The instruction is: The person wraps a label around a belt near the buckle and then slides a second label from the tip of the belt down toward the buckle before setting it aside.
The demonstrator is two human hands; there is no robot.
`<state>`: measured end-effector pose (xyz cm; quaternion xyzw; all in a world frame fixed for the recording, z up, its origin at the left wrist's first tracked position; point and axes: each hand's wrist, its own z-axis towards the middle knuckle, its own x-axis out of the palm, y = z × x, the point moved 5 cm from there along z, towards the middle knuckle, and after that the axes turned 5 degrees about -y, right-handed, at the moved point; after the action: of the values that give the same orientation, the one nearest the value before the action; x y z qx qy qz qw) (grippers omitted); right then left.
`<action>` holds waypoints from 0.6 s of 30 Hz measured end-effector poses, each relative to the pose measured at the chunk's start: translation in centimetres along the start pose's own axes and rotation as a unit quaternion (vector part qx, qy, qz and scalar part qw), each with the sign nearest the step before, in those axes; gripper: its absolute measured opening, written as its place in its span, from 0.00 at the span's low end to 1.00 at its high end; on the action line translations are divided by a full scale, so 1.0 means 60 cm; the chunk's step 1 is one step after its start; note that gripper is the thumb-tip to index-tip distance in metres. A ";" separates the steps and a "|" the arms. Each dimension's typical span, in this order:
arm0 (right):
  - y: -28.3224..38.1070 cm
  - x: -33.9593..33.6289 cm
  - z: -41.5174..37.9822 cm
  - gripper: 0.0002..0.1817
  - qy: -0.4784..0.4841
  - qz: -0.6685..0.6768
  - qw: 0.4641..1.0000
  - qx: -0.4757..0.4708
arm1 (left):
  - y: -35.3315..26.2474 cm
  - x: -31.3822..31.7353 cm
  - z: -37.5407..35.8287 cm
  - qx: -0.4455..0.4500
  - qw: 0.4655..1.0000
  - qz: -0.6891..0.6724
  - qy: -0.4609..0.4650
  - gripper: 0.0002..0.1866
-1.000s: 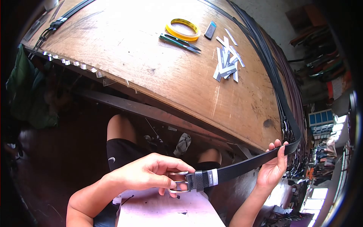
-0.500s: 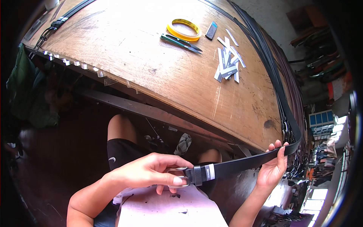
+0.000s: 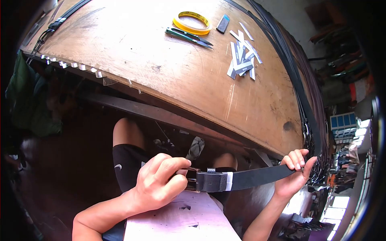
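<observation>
A black belt stretches between my hands over my lap, in front of the table edge. My left hand is closed on its metal buckle at the left end. A white label wraps the strap beside the black loop near the buckle. My right hand pinches the strap farther along, fingers above and thumb at the right. From there the belt bends up toward the right edge of the table.
The wooden table bears a yellow tape roll, green-handled snips, a small dark block and a pile of white labels. Black straps hang along its right side. Clear tape pieces line the front edge.
My left hand has turned over at the buckle, its back now facing up. The belt has rolled to show its other side near the buckle. My right fingers have closed over the strap.
</observation>
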<state>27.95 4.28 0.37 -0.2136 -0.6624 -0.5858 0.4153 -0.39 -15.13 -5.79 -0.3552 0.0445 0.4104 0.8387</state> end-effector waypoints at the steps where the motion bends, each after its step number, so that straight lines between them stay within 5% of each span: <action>1: -0.001 0.002 0.001 0.21 0.000 0.004 1.000 0.001 | -0.003 -0.001 -0.001 0.008 1.000 0.017 -0.004 0.12; 18: 0.006 -0.012 0.000 0.21 -0.006 -0.016 1.000 -0.010 | 0.002 0.011 -0.006 -0.031 0.998 0.002 0.063 0.17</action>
<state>28.64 4.51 0.02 -0.2104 -0.6622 -0.5977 0.4000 0.05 -14.90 -6.36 -0.4062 0.0852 0.3899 0.8220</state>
